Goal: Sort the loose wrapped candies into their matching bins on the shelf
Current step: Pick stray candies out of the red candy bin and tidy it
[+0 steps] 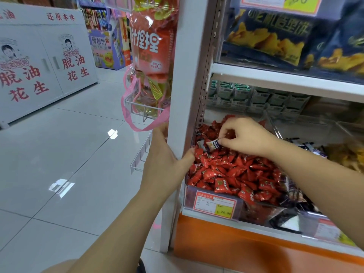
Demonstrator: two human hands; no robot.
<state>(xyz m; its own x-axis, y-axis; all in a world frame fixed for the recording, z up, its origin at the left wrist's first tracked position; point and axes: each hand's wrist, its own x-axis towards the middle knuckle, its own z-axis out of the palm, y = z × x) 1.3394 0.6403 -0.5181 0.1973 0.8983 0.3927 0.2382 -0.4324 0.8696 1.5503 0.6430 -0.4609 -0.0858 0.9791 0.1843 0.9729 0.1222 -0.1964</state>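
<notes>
Above the red candies (226,170), right hand (246,136) pinches a white-and-blue candy (213,144).

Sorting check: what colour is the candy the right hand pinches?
Candy: white with dark blue, head view.

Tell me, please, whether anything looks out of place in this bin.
A white-and-blue candy, with another pale candy beside it, sits among the red candies at the back left of the bin; their wrappers don't match. The right hand pinches the first; the left hand holds the shelf post.
</notes>
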